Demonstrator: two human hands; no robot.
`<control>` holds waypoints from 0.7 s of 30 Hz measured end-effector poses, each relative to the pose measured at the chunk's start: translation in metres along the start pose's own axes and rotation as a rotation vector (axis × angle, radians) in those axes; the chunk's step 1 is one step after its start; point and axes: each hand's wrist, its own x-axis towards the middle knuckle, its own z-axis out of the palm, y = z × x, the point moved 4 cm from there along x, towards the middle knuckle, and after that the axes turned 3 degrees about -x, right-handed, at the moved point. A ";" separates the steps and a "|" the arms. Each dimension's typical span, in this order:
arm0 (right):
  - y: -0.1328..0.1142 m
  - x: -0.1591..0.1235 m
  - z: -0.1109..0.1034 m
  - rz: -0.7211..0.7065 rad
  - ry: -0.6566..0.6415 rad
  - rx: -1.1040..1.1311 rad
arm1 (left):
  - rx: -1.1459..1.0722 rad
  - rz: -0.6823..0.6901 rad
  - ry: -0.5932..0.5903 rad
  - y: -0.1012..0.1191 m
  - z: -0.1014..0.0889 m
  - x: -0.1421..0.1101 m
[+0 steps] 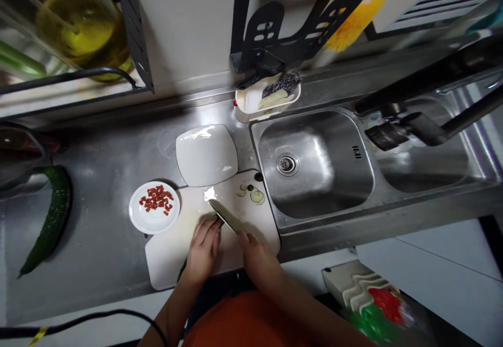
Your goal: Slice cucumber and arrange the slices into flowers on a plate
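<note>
My right hand (pixel 257 255) is closed around the handle of a kitchen knife (pixel 225 218), whose blade points up and left over the white cutting board (pixel 165 263). My left hand (pixel 203 247) presses down with curled fingers on a dark green cucumber (pixel 182 270), mostly hidden under the palm. The blade lies right beside the fingertips, at the cucumber's far end. A few pale cucumber slices (pixel 257 196) rest at the board's upper right. Left of the board stands a small white plate (pixel 136 216) with chopped red pieces (pixel 156 199). An unfilled white square plate (pixel 206 155) touches the board's far edge.
A whole cucumber (pixel 55 221) lies at the far left of the steel counter (pixel 106 263). To the right are a double sink (pixel 314 179) and a black faucet (pixel 408 129). A sponge caddy (pixel 267 111) stands behind, and a rack with an oil container (pixel 84 32) overhangs at upper left.
</note>
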 end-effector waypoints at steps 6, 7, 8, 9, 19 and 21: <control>0.004 -0.023 -0.008 -0.007 -0.025 -0.052 | 0.018 0.002 -0.006 0.002 -0.001 0.001; 0.004 -0.027 -0.008 -0.018 -0.034 -0.058 | 0.022 0.003 0.004 0.002 -0.002 0.001; 0.004 -0.032 -0.009 -0.022 -0.035 -0.062 | 0.025 0.005 0.015 0.002 -0.002 0.001; 0.004 -0.035 -0.009 -0.024 -0.036 -0.065 | 0.028 0.008 0.024 0.002 -0.002 0.001; 0.005 -0.045 -0.008 -0.002 -0.069 -0.058 | 0.034 0.006 0.017 0.002 -0.002 0.001; 0.005 -0.045 -0.009 0.006 -0.070 -0.065 | 0.033 0.008 0.016 0.002 -0.002 0.001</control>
